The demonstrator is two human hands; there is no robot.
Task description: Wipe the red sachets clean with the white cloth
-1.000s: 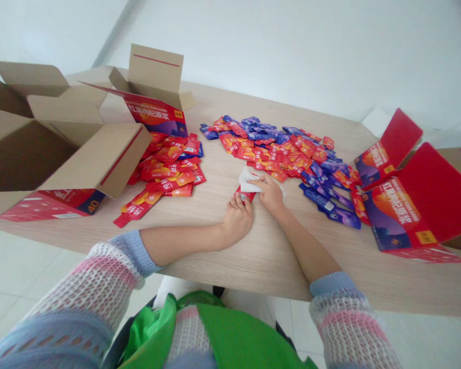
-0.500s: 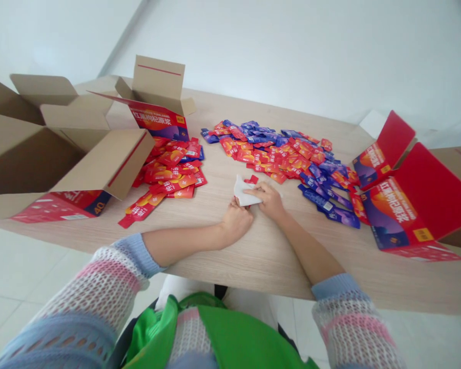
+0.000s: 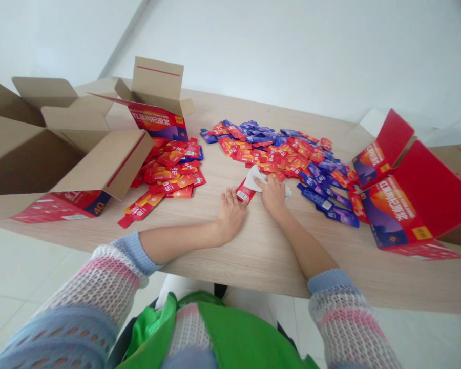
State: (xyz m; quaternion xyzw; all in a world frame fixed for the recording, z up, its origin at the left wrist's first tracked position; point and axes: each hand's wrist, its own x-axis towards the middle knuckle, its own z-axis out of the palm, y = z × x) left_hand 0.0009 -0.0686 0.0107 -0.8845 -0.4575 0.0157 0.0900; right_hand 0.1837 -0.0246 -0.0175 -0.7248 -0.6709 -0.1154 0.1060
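Note:
A red packet lies on the table between my hands, its barcode side up. My left hand rests flat beside it, fingertips at its lower left edge. Closed on a white cloth, my right hand presses over the packet's upper right part, which the cloth hides. Just beyond my hands spreads a mixed pile of red and blue packets. Another pile of mostly red packets lies to the left.
Open cartons stand on the left: a large brown one and a red one behind it. At the right is an open red box. The wooden table's front edge runs before my body.
My left hand has opened from its curled grip and lies flatter. The cloth and my right hand have moved slightly right and away, uncovering more of the red packet.

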